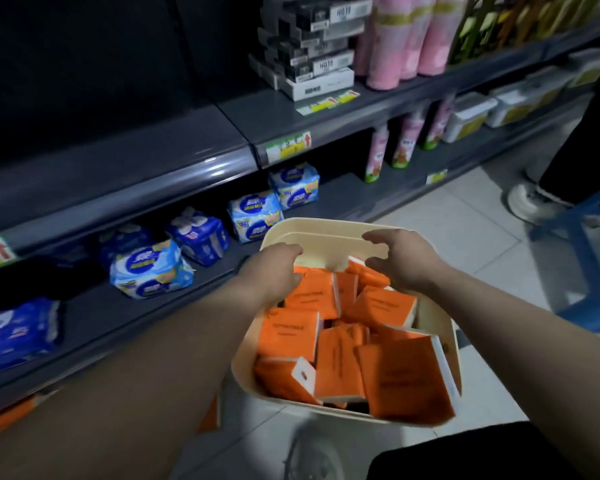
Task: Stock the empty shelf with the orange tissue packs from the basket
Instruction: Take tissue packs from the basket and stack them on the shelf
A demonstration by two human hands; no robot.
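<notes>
1. At the centre of the view, a loose heap of orange tissue packs point(406, 375) fills a cream plastic basket point(326, 230). The packs lie at mixed angles, some flat, some on edge showing white sides.
2. Both bare forearms reach forward over the basket from the bottom of the view.
3. The left hand point(274, 271) is at the basket's far left corner. Its fingers curl down against the packs there, with the thumb touching an orange pack. Whether it actually grips a pack cannot be told.
4. The right hand point(404, 259) hovers just above the far right of the heap. Its fingers and thumb are spread in a curved claw shape, with nothing between them.
5. Beyond and to the left of the basket runs the empty shelf point(125, 157), dark grey and bare on top, with a glossy front edge.
6. Below it, a lower shelf point(94, 313) carries blue tissue packs point(151, 271) scattered in a loose row.
7. To the right on the upper level stand stacked black and white boxes point(312, 46) beside tall pink rolls point(406, 36).
8. Under those stand pink bottles point(378, 152), then white tubs point(468, 116) further right.
9. Pale floor tiles point(465, 216) surround the basket. At the right edge are another person's white shoe point(523, 199) and a blue metal frame point(589, 258).
</notes>
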